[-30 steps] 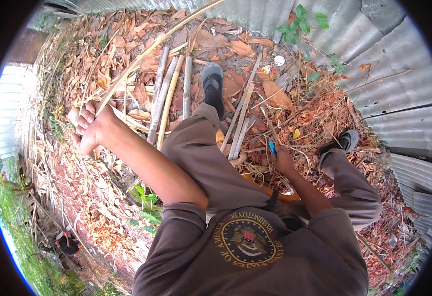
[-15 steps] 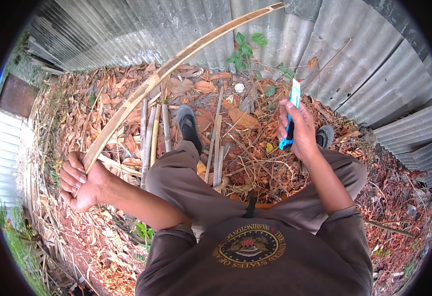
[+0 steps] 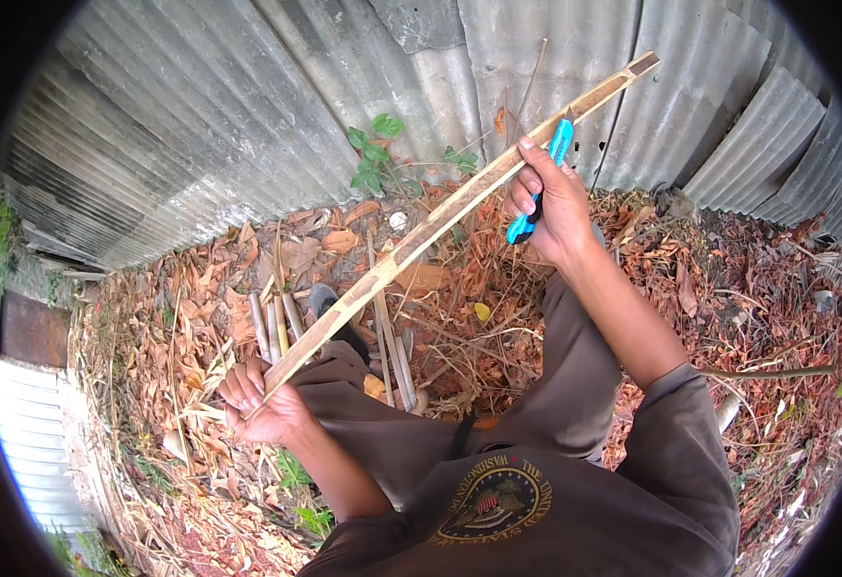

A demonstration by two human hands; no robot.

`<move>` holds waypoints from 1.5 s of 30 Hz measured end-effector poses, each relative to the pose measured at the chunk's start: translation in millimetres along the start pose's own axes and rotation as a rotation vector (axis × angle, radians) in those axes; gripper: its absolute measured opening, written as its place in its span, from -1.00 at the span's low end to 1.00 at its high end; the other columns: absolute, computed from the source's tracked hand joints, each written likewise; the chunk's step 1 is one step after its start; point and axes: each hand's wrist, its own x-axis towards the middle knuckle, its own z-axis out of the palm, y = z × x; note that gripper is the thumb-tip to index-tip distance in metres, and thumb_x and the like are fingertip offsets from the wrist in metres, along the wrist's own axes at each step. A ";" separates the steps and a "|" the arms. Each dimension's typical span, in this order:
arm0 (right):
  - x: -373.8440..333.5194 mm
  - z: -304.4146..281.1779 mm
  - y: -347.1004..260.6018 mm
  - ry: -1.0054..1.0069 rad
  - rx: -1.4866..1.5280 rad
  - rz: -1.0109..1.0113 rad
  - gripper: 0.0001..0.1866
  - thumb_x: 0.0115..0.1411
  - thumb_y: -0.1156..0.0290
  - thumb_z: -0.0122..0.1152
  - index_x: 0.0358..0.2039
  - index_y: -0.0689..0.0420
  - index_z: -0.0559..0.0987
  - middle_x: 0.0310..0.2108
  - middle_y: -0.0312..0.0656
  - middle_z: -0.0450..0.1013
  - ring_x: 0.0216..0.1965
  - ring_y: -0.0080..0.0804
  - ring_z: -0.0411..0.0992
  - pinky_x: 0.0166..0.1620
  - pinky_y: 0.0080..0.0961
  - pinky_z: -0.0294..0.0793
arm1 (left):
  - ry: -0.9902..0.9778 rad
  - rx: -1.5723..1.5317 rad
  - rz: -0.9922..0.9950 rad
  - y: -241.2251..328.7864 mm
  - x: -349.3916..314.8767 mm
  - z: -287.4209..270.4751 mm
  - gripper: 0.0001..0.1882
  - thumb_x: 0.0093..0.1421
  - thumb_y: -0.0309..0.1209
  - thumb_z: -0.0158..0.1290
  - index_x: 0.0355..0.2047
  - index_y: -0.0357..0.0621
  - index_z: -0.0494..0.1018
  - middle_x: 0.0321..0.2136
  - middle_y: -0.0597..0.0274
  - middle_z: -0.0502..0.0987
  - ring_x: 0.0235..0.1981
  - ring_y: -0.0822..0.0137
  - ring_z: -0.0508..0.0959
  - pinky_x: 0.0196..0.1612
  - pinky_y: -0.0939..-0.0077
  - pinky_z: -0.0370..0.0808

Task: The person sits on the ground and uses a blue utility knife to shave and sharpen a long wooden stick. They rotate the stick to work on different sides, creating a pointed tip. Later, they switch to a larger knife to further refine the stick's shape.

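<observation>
A long split bamboo strip [image 3: 423, 236], pale along its edges and brown inside, slants from lower left to upper right across the view. My left hand [image 3: 265, 402] is closed around its lower end. My right hand [image 3: 557, 204] grips a blue and black utility knife [image 3: 527, 223]. The knife's tip end lies against the strip near its far part, and the blade cannot be made out clearly. The right thumb is close to the strip's lower edge; whether it touches is hard to tell.
Several cut bamboo pieces [image 3: 275, 325] lie on dry leaves beside my left foot, with thinner sticks [image 3: 394, 356] between my legs. A grey corrugated metal fence [image 3: 344, 96] runs along the far side. A small green plant [image 3: 373, 159] grows at its base.
The bamboo strip has swung to the right and come nearer the knife. My right hand has moved up to the strip, the left hand inward, and the view has turned right.
</observation>
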 end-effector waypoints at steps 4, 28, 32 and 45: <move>15.6 -23.8 -8.8 -0.069 0.089 -0.015 -0.76 0.24 0.31 0.20 -0.47 0.01 0.32 -0.72 -0.43 0.17 -0.76 -0.59 0.18 -0.63 -0.56 0.20 | -0.055 -0.091 -0.276 -1.9 7.4 -10.3 -0.43 0.22 0.24 -0.14 -0.52 -0.03 0.27 -0.58 0.25 0.35 -0.31 0.29 0.41 -0.13 0.18 0.30; 33.9 22.6 -19.8 0.045 -0.665 -0.169 -0.57 0.20 0.53 -0.08 0.11 0.18 0.35 -0.48 -0.32 0.25 -0.56 -0.58 0.27 -0.50 -0.58 0.35 | -0.418 0.378 -1.398 -167.2 23.9 -5.2 -0.56 -0.12 -0.53 -0.11 -0.13 -0.29 0.27 -0.67 0.41 0.21 -0.75 0.61 0.15 -0.69 0.70 0.09; 33.2 36.1 7.8 -0.053 -0.801 -0.289 -0.45 0.14 0.58 -0.12 0.20 0.19 0.27 -0.43 -0.33 0.25 -0.55 -0.60 0.26 -0.50 -0.60 0.35 | -0.389 0.244 -1.268 -151.8 46.9 -0.4 -0.36 -0.21 -0.38 -0.10 -0.04 -0.42 0.21 -0.70 0.38 0.17 -0.79 0.55 0.18 -0.70 0.66 0.10; 3.8 49.4 69.7 -0.431 -1.405 -0.600 -0.70 0.20 0.29 0.24 -0.16 0.23 0.49 -0.48 -0.11 0.45 -0.52 -0.35 0.43 -0.40 -0.46 0.40 | -0.216 0.606 -1.120 -128.5 51.9 11.2 -0.32 -0.05 -0.39 -0.09 0.13 -0.43 0.19 -0.60 0.30 0.28 -0.72 0.56 0.23 -0.64 0.69 0.18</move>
